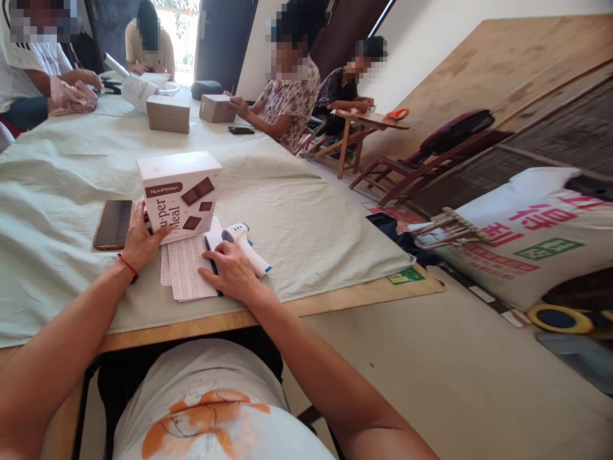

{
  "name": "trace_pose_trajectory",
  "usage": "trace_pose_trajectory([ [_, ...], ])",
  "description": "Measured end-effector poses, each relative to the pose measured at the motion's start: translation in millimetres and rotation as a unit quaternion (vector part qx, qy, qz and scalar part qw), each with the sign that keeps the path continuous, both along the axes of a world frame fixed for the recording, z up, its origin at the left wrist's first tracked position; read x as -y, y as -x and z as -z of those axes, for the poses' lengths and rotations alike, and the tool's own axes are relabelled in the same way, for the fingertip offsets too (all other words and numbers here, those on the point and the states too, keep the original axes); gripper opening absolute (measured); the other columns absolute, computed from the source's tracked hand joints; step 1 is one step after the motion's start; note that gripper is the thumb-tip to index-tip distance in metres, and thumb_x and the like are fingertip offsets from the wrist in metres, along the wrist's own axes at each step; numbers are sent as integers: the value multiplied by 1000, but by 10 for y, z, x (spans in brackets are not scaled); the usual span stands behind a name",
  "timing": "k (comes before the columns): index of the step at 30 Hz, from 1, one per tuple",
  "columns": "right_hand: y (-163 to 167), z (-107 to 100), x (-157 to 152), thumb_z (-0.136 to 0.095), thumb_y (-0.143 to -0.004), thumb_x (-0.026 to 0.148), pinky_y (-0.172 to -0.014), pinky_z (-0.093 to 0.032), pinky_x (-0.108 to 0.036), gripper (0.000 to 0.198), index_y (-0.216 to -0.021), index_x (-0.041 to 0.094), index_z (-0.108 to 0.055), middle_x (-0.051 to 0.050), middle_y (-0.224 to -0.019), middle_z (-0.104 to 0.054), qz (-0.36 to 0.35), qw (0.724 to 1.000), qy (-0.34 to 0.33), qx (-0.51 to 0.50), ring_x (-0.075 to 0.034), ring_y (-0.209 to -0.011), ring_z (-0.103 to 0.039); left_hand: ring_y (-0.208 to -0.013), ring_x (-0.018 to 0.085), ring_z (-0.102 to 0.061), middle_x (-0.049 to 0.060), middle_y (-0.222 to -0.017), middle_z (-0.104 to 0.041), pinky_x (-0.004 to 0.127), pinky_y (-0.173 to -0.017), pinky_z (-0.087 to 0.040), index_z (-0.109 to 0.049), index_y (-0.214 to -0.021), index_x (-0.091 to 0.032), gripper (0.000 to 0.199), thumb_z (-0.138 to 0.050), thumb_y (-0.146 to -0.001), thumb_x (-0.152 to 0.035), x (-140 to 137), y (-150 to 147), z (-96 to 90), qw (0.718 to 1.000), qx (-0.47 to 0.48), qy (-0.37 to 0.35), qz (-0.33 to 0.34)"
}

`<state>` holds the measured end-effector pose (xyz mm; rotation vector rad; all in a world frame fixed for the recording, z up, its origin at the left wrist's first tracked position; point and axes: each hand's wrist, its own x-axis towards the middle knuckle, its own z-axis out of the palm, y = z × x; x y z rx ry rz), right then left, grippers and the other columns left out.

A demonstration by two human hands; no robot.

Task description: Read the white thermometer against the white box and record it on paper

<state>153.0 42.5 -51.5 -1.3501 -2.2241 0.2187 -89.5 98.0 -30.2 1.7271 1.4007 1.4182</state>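
My left hand [140, 241] grips the lower left corner of a white box [184, 204] printed with brown bars. The box stands tilted over a stack of printed paper sheets [186, 271]. My right hand [234, 271] rests on the right side of those sheets, its fingers apart. Beneath these fingers lies a black pen [219, 293], partly covered. Touching or just beside the right hand is a white and blue infrared thermometer [246, 246]. A smartphone [113, 223] with a dark screen lies left of my left hand.
A pale cloth [297, 217] covers the table. Toward the far end are two cardboard boxes [168, 115], a black phone [241, 130] and several people seated around. Chairs [426, 147] and a large printed sack [527, 236] stand on the right.
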Motion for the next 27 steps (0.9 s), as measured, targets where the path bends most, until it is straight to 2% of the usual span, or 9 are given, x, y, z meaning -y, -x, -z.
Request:
trace_pose_trajectory([
  [4, 14, -29, 14, -69, -91, 40, -94, -57, -44, 29, -111, 23, -81, -11, -102, -70, 12, 1000, 10, 19, -27, -97, -67, -116, 33, -72, 13, -125, -74, 50, -101, -62, -55, -126, -19, 66, -82, -74, -49, 103, 36, -219, 999, 39, 14, 26],
  [7, 22, -49, 27, -68, -91, 41, -94, -57, -43, 31, -112, 21, -81, -13, -103, -71, 19, 999, 19, 28, -28, -99, -68, -114, 34, -73, 13, -124, -76, 52, -101, -62, -59, -123, -21, 68, -86, -72, -55, 144, 96, -333, 995, 49, 43, 74],
  [12, 34, -45, 33, -68, -92, 40, -96, -55, -42, 31, -113, 21, -80, -13, -106, -72, 36, 998, 20, 37, -29, -106, -68, -114, 39, -73, 15, -120, -77, 59, -100, -61, -63, -121, -18, 74, -89, -67, -61, 163, 195, -399, 979, 14, 136, 150],
  [16, 21, -29, 32, -64, -94, 35, -90, -55, -36, 28, -113, 21, -79, -11, -104, -72, 34, 999, 12, 29, -26, -102, -69, -118, 38, -71, 14, -126, -76, 55, -100, -61, -61, -123, -19, 73, -92, -66, -54, 187, 225, -447, 974, -44, 151, 166],
  [19, -23, -37, 26, -57, -99, 31, -87, -54, -34, 25, -107, 23, -80, -9, -101, -73, 36, 999, -34, -4, -22, -97, -69, -122, 39, -69, 15, -130, -73, 53, -103, -60, -57, -124, -19, 75, -91, -67, -53, 195, 225, -458, 971, -52, 149, 180],
  [21, -65, -59, 15, -56, -98, 29, -94, -52, -37, 25, -106, 22, -79, -11, -109, -72, 91, 993, -80, -10, -24, -104, -67, -124, 39, -68, 16, -132, -72, 52, -105, -59, -56, -124, -18, 74, -90, -68, -54, 190, 221, -449, 967, -52, 152, 195],
  [23, -105, -92, 1, -61, -93, 28, -100, -49, -44, 29, -116, 18, -76, -17, -124, -68, 185, 979, -87, 20, -31, -117, -63, -127, 39, -67, 16, -135, -71, 50, -107, -58, -56, -124, -18, 73, -88, -70, -55, 184, 215, -438, 965, -59, 152, 206],
  [25, -133, -133, -8, -65, -89, 27, -101, -47, -48, 46, -132, 11, -68, -23, -135, -63, 264, 961, -37, 68, -36, -123, -59, -129, 38, -66, 15, -138, -70, 49, -108, -58, -56, -125, -18, 71, -86, -72, -56, 181, 211, -434, 964, -65, 145, 211],
  [27, -148, -182, -7, -64, -90, 29, -100, -47, -48, 57, -142, 6, -58, -26, -137, -62, 302, 948, 25, 102, -36, -123, -60, -130, 38, -65, 14, -138, -70, 48, -107, -59, -56, -127, -19, 70, -84, -74, -57, 183, 210, -436, 964, -71, 140, 214],
])
